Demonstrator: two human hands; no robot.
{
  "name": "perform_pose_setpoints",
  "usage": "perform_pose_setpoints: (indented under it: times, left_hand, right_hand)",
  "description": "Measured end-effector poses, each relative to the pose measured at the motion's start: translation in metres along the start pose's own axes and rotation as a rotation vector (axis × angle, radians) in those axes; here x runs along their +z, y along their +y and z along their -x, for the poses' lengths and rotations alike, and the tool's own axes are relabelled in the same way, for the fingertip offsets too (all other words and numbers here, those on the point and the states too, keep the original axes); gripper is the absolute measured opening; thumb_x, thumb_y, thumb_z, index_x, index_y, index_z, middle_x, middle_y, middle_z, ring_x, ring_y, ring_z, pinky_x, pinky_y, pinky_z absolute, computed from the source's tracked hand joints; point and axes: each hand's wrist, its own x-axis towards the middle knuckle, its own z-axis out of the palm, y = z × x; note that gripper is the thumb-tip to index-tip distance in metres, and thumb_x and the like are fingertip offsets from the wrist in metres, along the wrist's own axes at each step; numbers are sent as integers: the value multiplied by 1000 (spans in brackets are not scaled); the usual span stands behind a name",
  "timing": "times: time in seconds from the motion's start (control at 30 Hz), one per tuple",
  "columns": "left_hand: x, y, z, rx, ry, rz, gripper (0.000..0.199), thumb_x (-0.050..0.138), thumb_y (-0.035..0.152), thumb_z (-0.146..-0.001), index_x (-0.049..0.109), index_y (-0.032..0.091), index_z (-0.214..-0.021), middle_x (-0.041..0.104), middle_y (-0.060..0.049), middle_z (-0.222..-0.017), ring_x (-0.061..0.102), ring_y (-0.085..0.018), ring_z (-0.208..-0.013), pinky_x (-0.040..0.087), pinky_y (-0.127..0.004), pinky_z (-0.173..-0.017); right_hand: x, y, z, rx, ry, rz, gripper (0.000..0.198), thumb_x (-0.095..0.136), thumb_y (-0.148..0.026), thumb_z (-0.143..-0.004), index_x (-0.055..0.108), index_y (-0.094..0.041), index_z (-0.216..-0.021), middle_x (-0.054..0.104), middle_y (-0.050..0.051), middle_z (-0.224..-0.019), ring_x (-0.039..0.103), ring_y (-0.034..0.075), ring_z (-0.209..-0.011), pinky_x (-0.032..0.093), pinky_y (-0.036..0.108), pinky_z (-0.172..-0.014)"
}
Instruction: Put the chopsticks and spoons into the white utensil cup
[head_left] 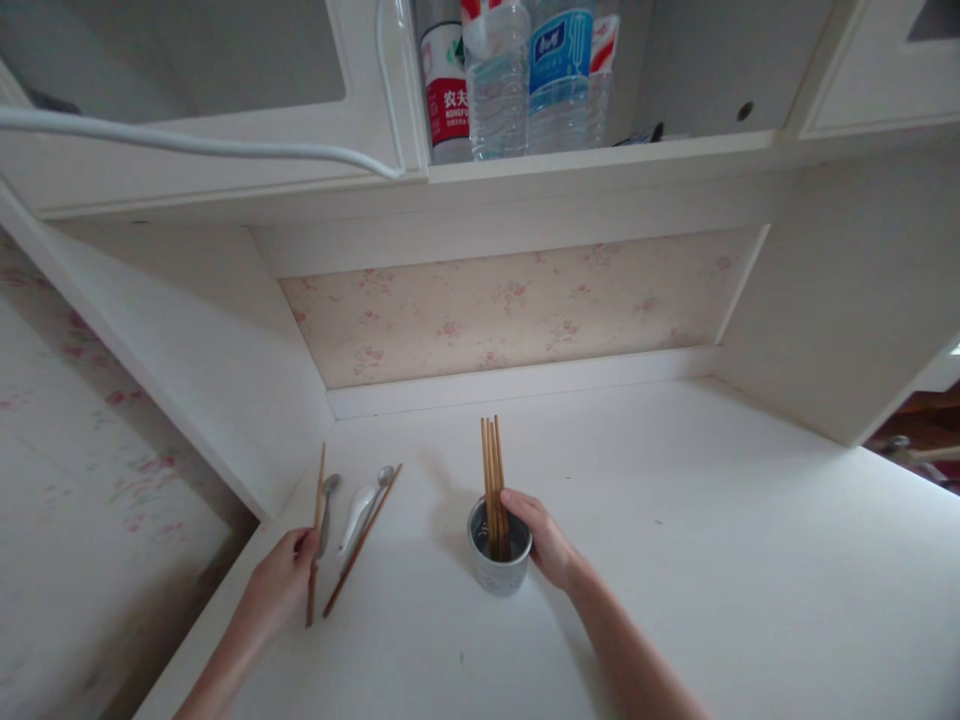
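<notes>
- White desk (675,560), seen from above by the person working at it, with a raised cabinet (600,168) across the back.
- Near the middle of the desk stands a grey metal cup (501,577), upright, holding a bundle of wooden chopsticks (492,460) that rise well above its rim.
- The right hand (547,540) grasps the cup from its right side; the thumb reaches over the rim and lies against the bundle, while the other fingers are mostly hidden.
- To the left, well apart from the cup, the left hand (281,575) has its fingers curled around a single chopstick (321,475), which points away from the person. Whether that stick is lifted or touches the desk, I cannot tell.
- Just beside this stick, on its right, lies a metal spoon (328,505), its handle end close to the left hand.
- Next comes a white spoon (356,515), then a second metal spoon (385,477), and beside that a slanting brown chopstick (364,540), all on the desk.
- Above, plastic bottles (498,100) with red or blue labels stand in the cabinet.
- A white cable (202,147) crosses the upper left; flowered wallpaper (480,310) shows behind the desk.
</notes>
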Motion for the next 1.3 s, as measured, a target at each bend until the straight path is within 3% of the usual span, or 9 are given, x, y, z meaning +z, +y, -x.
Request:
perform_pose_setpoints:
  times: [0.17,0.33,0.57,0.7,0.8,0.93,1.3]
  left_hand:
    - [-15,59,29,57,99,543,48,61,57,-76,59,17,-103,68,-2,-80,66,-22,-76,53,-33,-75]
    - [-7,132,58,218,20,958,35,64,45,-80,61,16,-99,68,-2,-85,65,-15,-79,54,-27,-79]
    - [27,196,59,420,-122,944,31,62,38,-84,60,16,-106,69,-5,-91,65,-15,-77,55,-28,-72]
    - [53,204,49,449,-154,855,27,59,39,-85,61,17,-100,69,-5,-91,65,-16,-82,53,-28,-76]
    - [73,198,45,465,-170,695,24,58,38,-86,62,17,-97,69,-5,-92,65,-17,-88,49,-30,-83]
    - [94,186,48,461,-191,583,22,55,38,-87,63,18,-91,67,-4,-91,63,-18,-87,48,-30,-80]
    - [105,180,58,451,-204,644,19,54,35,-87,62,19,-95,64,-5,-98,61,-18,-90,48,-30,-80]
  right_hand:
    - [-1,1,-2,-20,3,-2,36,59,-46,-87,72,-13,-95,71,7,-90,62,19,-81,45,31,-75]
    - [-3,4,-2,4,25,-10,38,59,-48,-86,72,-13,-96,71,7,-90,63,21,-81,46,32,-76]
    - [-2,3,-2,1,40,-23,35,60,-47,-86,71,-15,-97,71,6,-90,62,20,-82,45,30,-74]
    - [-1,1,-2,-17,23,-31,33,59,-45,-87,69,-17,-102,70,5,-91,62,20,-83,45,30,-74]
    - [0,-2,-2,-50,-11,-15,31,60,-43,-86,68,-17,-103,70,5,-94,62,21,-88,44,32,-81]
    - [2,-5,-1,-69,-23,3,31,63,-41,-84,67,-18,-104,70,5,-96,61,21,-91,43,33,-85]
    - [1,-2,-1,-38,12,14,32,64,-42,-83,66,-17,-102,69,5,-96,62,22,-91,45,32,-82]
